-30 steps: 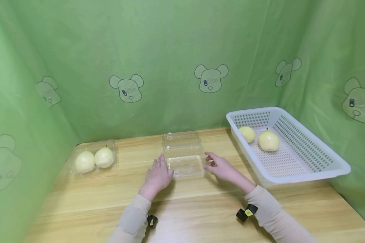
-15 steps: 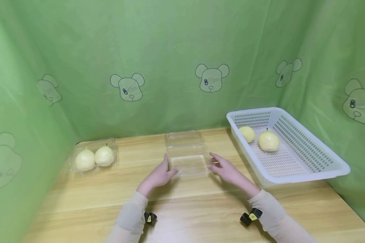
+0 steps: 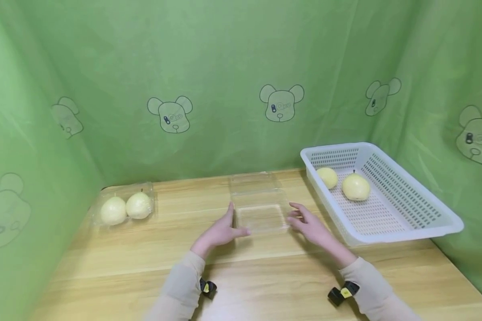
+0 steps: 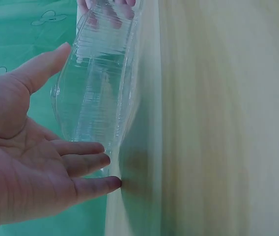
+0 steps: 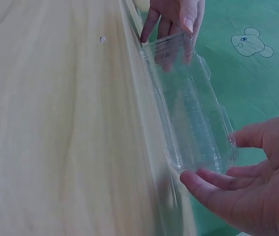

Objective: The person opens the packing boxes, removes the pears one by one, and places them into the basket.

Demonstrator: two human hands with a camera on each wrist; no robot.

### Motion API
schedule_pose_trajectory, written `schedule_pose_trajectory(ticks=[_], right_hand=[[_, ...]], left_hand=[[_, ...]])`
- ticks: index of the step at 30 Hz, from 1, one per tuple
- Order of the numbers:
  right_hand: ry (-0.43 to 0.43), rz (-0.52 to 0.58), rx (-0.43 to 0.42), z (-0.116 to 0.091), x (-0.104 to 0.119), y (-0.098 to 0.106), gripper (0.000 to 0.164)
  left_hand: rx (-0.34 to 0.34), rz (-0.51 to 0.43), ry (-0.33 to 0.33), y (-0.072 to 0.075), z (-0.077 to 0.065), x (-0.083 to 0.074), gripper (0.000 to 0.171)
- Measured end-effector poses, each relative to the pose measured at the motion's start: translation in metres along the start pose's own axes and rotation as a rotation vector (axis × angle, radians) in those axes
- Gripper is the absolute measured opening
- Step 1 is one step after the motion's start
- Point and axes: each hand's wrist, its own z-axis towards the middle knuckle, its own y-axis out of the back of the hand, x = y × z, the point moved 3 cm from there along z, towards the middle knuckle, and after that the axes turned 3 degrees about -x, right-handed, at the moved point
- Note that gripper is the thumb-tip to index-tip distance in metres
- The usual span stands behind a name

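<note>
A clear plastic clamshell box (image 3: 261, 218) lies on the table with its lid (image 3: 253, 183) folded back toward the curtain. Beside its left end is my left hand (image 3: 221, 232), fingers straight and thumb spread out along the near side. In the left wrist view the thumb (image 4: 56, 59) overlaps the rim, and nothing sits in the palm. My right hand (image 3: 309, 225) is at the opposite end, fingers loosely bent. The right wrist view has its thumb (image 5: 250, 135) right at the rim and its fingertips by the lower edge.
At the right stands a white perforated basket (image 3: 409, 236) holding two pale yellow pears (image 3: 355, 187). Another clear box (image 3: 150, 191), with two pears (image 3: 139, 205) inside, lies at the left back. Green curtain (image 3: 225, 67) surrounds the wooden table (image 3: 265, 285).
The clamshell box has slid to the right, with both hands moving along at its ends. My left thumb has swung out toward the box's near side. Pears and basket have stayed put.
</note>
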Motion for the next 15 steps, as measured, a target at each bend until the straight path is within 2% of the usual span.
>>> schedule_pose_trajectory(ticks=[8,15], right_hand=[[-0.018,-0.101,-0.058,-0.003,-0.005,0.007,0.055],[-0.084,-0.112,-0.068,-0.007,-0.014,0.015,0.06]], left_hand=[[-0.037,-0.063,0.012,-0.018,0.016,-0.01,0.114],[-0.053,-0.145,0.013,-0.032,0.028,-0.017,0.114]])
